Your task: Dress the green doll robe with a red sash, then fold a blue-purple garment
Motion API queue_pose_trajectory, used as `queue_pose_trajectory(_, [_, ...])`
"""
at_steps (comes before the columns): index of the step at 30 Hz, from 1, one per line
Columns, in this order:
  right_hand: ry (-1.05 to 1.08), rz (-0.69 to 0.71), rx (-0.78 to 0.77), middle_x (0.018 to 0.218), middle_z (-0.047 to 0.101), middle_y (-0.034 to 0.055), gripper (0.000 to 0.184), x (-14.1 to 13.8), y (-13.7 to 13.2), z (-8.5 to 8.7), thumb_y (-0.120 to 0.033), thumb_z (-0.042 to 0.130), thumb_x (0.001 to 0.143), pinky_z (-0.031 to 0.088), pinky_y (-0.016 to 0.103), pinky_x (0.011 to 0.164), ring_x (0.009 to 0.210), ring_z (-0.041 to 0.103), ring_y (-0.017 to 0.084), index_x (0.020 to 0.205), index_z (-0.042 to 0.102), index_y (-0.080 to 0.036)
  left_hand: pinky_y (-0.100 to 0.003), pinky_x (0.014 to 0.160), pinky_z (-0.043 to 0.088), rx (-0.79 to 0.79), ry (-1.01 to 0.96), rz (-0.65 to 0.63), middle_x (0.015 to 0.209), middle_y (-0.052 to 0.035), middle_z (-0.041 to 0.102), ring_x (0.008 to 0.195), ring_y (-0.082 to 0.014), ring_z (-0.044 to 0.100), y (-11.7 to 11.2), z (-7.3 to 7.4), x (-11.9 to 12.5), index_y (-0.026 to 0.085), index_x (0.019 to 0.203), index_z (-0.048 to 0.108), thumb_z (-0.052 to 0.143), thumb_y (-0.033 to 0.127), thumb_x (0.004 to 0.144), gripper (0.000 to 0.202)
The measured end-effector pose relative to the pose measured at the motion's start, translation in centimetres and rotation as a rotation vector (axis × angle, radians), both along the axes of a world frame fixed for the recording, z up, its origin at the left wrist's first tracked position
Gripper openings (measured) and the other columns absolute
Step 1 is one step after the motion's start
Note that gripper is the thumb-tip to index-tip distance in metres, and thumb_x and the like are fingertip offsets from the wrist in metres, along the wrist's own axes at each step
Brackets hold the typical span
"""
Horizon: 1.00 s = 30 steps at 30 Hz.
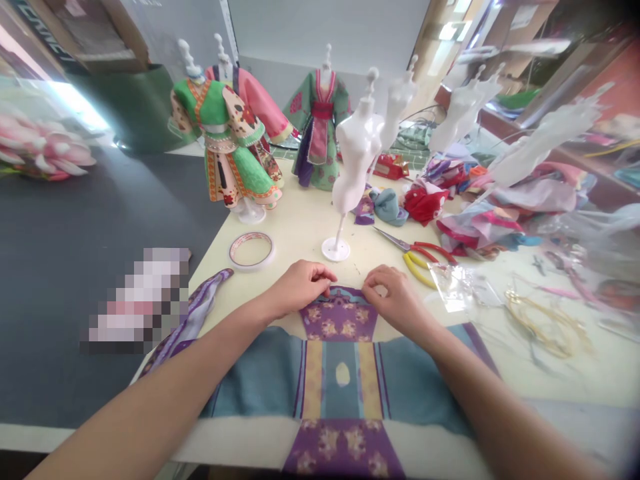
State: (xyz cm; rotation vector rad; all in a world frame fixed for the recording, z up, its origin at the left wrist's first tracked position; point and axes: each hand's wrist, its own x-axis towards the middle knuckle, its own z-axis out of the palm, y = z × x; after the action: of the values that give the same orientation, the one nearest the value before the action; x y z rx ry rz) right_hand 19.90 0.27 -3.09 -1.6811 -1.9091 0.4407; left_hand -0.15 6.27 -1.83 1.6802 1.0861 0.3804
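A doll-sized garment (343, 325) lies spread flat on the table, with teal sleeves to both sides, yellow stripes, an oval hole in the middle and purple flowered panels above and below. My left hand (303, 285) pinches the far left corner of the upper purple panel between thumb and fingers. At the far right corner of that panel, my right hand (393, 292) is closed in a pinch too. Both wrists reach over the teal sleeves. Just beyond my hands stands a bare white dress form (353, 153) on a round base.
A tape roll (251, 251) and a purple-white strip of cloth (200, 313) lie left. Right are scissors (400, 241), yellow-handled pliers (419, 269), a plastic bag (465, 287) and cloth scraps (475, 230). Dressed forms (220, 133) stand behind; a blurred-out object (143, 293) rests on the dark surface.
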Motion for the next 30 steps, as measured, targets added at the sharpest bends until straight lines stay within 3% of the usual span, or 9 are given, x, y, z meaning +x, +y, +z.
queue_pose_trajectory(5, [-0.062,0.002,0.018,0.076,0.060,0.0039,0.017,-0.4,0.0,-0.2,-0.012,0.054,0.077,0.039,0.035,0.078,0.077,0.055,0.019,0.061,0.058,-0.019,-0.021,0.057,0.042,0.137,0.055,-0.025,0.062,0.0007,0.062,0.061,-0.0136,0.059,-0.2,-0.1,0.0,0.013,0.100,0.064,0.049,0.015,0.075,0.029])
queue_pose_trajectory(15, [-0.149,0.006,0.035,0.078,0.060,0.0042,0.018,-0.7,-0.1,-0.3,-0.012,0.056,0.077,0.037,0.036,0.080,0.079,0.054,0.020,0.060,0.056,-0.018,-0.023,0.054,0.039,0.326,0.175,-0.032,0.059,0.0005,0.060,0.054,-0.0137,0.053,-0.4,-0.2,0.2,0.014,0.101,0.067,0.049,0.012,0.075,0.032])
queue_pose_trajectory(30, [-0.226,-0.006,0.055,0.081,0.060,0.0054,0.018,-1.2,-0.1,-0.2,-0.012,0.054,0.078,0.037,0.035,0.079,0.079,0.052,0.020,0.061,0.054,-0.019,-0.024,0.057,0.041,0.370,0.242,-0.041,0.067,-0.0010,0.067,0.058,-0.0157,0.059,-0.4,-0.3,0.2,0.017,0.103,0.067,0.047,0.016,0.077,0.033])
